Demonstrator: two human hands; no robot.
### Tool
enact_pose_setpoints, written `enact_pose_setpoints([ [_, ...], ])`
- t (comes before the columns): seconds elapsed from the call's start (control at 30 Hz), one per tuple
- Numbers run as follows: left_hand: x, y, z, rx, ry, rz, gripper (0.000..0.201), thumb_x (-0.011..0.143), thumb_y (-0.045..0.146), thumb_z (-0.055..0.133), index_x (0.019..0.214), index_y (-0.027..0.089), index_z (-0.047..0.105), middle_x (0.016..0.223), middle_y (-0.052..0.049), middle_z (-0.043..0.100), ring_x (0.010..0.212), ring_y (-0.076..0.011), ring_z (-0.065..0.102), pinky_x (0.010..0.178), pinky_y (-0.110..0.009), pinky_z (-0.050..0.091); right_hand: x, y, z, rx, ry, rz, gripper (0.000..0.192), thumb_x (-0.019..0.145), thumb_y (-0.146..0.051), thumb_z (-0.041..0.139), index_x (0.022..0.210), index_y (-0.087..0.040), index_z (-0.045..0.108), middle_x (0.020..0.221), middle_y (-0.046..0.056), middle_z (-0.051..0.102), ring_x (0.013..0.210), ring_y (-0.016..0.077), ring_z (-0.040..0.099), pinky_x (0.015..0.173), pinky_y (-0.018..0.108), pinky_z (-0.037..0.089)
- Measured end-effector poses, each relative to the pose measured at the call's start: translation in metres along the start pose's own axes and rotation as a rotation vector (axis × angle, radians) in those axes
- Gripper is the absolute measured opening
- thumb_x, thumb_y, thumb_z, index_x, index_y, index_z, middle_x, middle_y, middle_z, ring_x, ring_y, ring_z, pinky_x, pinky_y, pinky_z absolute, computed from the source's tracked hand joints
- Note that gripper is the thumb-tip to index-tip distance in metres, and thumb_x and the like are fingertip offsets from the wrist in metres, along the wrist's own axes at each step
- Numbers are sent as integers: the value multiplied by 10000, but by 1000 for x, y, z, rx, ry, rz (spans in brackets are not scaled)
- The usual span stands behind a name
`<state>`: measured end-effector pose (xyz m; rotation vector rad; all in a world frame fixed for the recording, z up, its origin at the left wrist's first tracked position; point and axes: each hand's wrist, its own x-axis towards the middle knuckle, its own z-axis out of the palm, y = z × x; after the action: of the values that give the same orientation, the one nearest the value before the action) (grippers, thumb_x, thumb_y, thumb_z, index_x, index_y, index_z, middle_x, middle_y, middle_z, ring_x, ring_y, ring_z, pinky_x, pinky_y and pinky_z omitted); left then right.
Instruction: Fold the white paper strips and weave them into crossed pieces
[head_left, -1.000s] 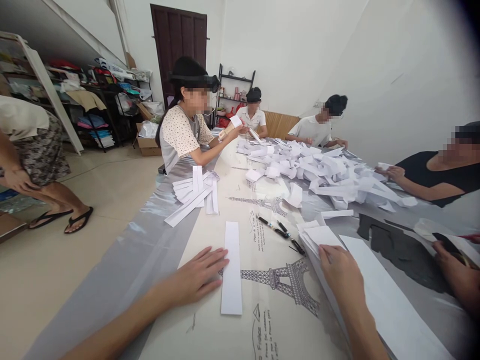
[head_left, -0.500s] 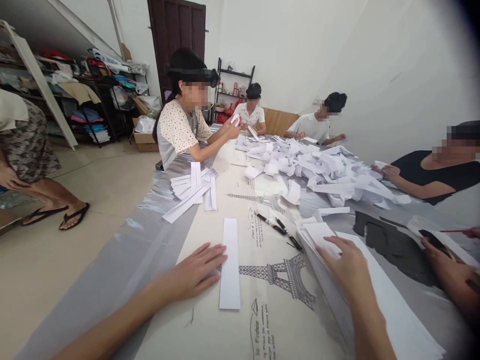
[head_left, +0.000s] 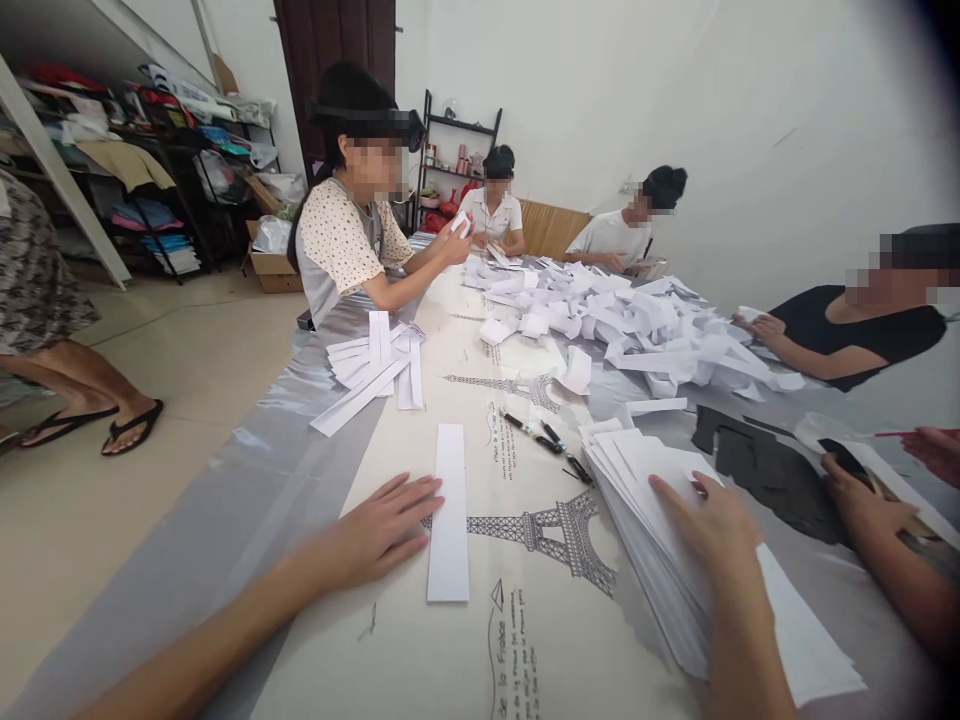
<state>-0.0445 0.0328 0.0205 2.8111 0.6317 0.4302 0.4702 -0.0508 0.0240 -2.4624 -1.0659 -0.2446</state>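
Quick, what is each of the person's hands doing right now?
Left hand: open, flat on the table, fingertips at the edge of the single paper strip.
Right hand: open, resting on the stack of paper strips, gripping nothing.

Bright even light, soft shadows, edges warped, corners dark.

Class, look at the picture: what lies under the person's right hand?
The right hand rests flat on a stack of white paper sheets, fanned at the near edge. The tablecloth under the stack is covered, so its print there cannot be seen.
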Motion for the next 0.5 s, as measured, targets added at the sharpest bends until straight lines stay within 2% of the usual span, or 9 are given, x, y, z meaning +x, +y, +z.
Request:
enact_pose_setpoints([
  [0.07, 1, 0, -1, 4, -6, 3, 532, 1101, 372, 434, 1611, 310, 295, 1644, -13, 381, 1513, -211, 374, 1286, -452, 268, 0, 0, 2, 16, 9, 95, 714, 745, -734, 604, 1116, -139, 739, 1113, 252, 683, 1083, 478, 601, 921, 694, 427],
  [0.13, 1, 1, -1, 2, 1, 2, 523, 1102, 372, 431, 1607, 312, 306, 1640, -11, 390, 1507, -207, 384, 1284, -442, 272, -2, -2, 1, 37, 41, 91, 663, 760, -666, 603, 1110, -122, 750, 1134, 264, 669, 1094, 469, 598, 925, 664, 440],
  [0.27, 0, 2, -2, -17, 43, 13, 532, 1100, 381, 438, 1610, 328, 297, 1624, -3, 418, 1498, -205, 401, 1285, -426, 268, -11, -9, -2, 66, 132, 13, 613, 803, -541, 546, 1166, -86, 740, 1170, 254, 662, 1127, 422, 593, 960, 579, 458],
  [0.5, -1, 3, -2, -24, 29, 6, 520, 1105, 388, 424, 1607, 310, 311, 1627, -11, 414, 1503, -205, 391, 1289, -413, 247, -21, -21, -10, 169, 309, -114, 489, 769, -419, 507, 992, -72, 769, 1029, 227, 697, 1021, 373, 627, 963, 501, 470],
])
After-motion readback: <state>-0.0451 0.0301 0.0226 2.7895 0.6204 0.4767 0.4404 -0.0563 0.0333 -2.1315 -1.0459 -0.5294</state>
